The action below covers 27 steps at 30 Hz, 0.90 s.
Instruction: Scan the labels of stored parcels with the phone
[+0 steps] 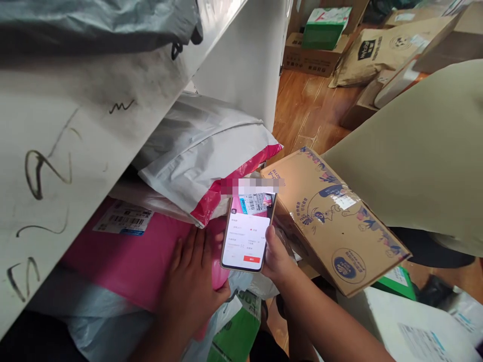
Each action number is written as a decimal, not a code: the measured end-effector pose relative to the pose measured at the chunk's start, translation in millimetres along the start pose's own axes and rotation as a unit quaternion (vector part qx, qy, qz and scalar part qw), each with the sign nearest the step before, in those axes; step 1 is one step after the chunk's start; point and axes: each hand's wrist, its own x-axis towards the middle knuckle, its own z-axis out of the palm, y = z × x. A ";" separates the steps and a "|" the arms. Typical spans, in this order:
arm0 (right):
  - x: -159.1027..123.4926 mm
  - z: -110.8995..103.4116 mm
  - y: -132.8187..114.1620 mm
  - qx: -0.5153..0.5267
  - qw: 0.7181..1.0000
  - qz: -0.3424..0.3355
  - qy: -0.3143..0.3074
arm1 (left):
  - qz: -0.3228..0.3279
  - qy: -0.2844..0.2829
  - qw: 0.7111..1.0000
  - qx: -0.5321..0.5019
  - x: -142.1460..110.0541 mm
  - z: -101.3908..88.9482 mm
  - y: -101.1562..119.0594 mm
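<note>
My right hand is closed around a smartphone with a lit screen, held upright over the parcels. My left hand lies flat with fingers stretched out on a pink mailer bag that carries a white shipping label. Above the pink bag lies a white mailer with a red edge, tucked under a white shelf board marked with black scribbles. A printed cardboard box rests tilted just right of the phone, close to my right hand.
A large beige surface fills the right side. Cardboard boxes, a green box and a brown paper bag stand on the wooden floor behind. Grey and green plastic bags and a white parcel lie below.
</note>
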 end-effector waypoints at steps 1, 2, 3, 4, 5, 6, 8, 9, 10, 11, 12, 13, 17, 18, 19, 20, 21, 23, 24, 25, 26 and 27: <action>-0.1 0.4 0.0 0.000 1.000 0.001 -0.002 | 0.001 -0.002 1.000 0.000 0.2 0.0 0.0; -0.2 0.8 -0.1 0.000 1.000 0.000 -0.001 | 0.002 -0.003 1.000 0.001 0.5 0.1 0.1; -0.4 1.1 -0.1 0.002 1.000 0.001 -0.001 | 0.002 -0.004 1.000 0.001 0.9 0.4 0.2; -0.6 1.3 -0.1 0.003 1.000 0.001 0.000 | 0.003 -0.004 1.000 0.002 1.4 0.9 0.3; -0.7 1.4 0.0 0.005 1.000 0.003 0.000 | 0.003 -0.002 1.000 0.003 1.8 1.5 0.3; -0.8 1.3 0.2 0.006 1.000 0.005 0.001 | 0.003 0.000 1.000 0.005 2.3 2.2 0.3; -0.9 0.6 0.9 0.006 1.000 0.007 0.003 | 0.005 0.003 1.000 0.007 2.8 3.4 0.3; -0.9 0.0 1.3 0.006 1.000 0.008 0.005 | 0.007 0.003 1.000 0.008 2.9 3.8 0.3; -0.9 -0.5 1.7 0.006 1.000 0.007 0.007 | 0.007 0.003 1.000 0.008 2.8 4.0 0.4; -1.0 -0.9 2.1 0.007 1.000 0.008 0.009 | 0.007 0.003 1.000 0.008 2.6 3.9 0.5; -1.0 -1.1 2.3 0.008 1.000 0.008 0.010 | 0.007 0.002 1.000 0.007 2.4 3.6 0.7; -1.1 -1.1 2.5 0.008 1.000 0.008 0.013 | 0.006 0.002 1.000 0.005 2.0 3.2 0.9; -1.6 -0.1 1.7 0.004 1.000 0.009 0.016 | 0.008 0.002 1.000 0.006 0.8 2.0 1.3; -1.8 0.2 1.3 0.001 1.000 0.008 0.014 | 0.009 0.002 1.000 0.008 0.5 2.1 1.0; -2.0 0.4 0.8 -0.002 1.000 0.008 0.011 | 0.010 0.004 1.000 0.011 0.2 2.3 0.7; -2.3 0.6 0.3 -0.005 1.000 0.008 0.007 | 0.013 0.008 1.000 0.015 0.0 2.7 0.4; -2.5 0.6 0.0 -0.007 1.000 0.007 0.004 | 0.016 0.010 1.000 0.018 -0.2 3.1 0.2; -2.9 1.0 0.1 -0.009 1.000 0.007 0.003 | 0.018 0.011 1.000 0.021 -0.2 4.0 0.0; -3.0 1.4 0.8 -0.007 1.000 0.006 0.004 | 0.017 0.010 1.000 0.020 -0.1 4.4 0.2; -3.0 2.1 2.0 -0.003 1.000 0.005 0.007 | 0.016 0.008 1.000 0.020 0.1 4.9 0.4; -3.0 3.2 3.7 0.004 1.000 0.004 0.010 | 0.015 0.005 1.000 0.019 0.3 5.4 0.6; -3.0 4.7 5.8 0.011 1.000 0.002 0.013 | 0.014 0.005 1.000 0.019 0.5 6.0 0.8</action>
